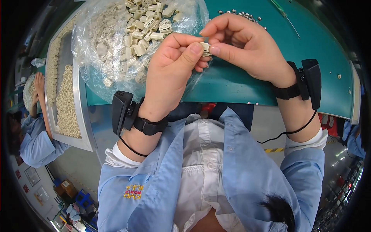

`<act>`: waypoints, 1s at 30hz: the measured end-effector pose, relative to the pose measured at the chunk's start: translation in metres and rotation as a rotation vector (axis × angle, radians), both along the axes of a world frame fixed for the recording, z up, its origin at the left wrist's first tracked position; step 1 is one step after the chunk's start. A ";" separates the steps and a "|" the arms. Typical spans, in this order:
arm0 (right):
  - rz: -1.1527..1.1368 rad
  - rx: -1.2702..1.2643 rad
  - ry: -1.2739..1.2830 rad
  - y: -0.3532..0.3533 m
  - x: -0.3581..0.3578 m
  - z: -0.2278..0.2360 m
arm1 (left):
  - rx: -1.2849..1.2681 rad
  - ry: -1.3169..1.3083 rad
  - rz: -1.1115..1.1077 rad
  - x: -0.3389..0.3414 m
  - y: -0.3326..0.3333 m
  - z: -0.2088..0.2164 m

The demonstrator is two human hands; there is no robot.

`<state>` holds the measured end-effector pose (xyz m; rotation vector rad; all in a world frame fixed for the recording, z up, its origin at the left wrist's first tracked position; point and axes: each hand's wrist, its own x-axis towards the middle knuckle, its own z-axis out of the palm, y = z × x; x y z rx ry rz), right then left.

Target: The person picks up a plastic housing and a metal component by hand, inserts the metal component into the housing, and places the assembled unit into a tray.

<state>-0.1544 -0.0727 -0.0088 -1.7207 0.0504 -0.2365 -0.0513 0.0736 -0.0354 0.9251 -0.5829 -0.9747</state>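
Beyond the person's lap spreads a smooth teal-green tabletop. At its left, a long, silver-rimmed rectangular tray holds cream plastic parts in two dense banks. Next, a crumpled clear plastic bag lies wide open, heaped with loose ribbed cream plastic fittings. Right of it, the left hand has thumb and fingers pinched closed on one small cream plastic fitting, raised above the tabletop's near part. The right hand curls, thumb tip touching it; whether its partly hidden fingers grip, I cannot tell.
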 end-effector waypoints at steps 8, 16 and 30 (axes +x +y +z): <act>0.076 0.074 0.009 0.001 0.001 -0.002 | -0.013 -0.031 0.014 -0.001 0.000 -0.002; 0.180 0.063 0.030 -0.007 -0.002 -0.004 | -0.051 -0.130 0.006 -0.004 0.002 -0.003; 0.036 -0.139 -0.135 -0.003 0.001 0.003 | -0.213 0.020 -0.074 0.001 0.003 -0.004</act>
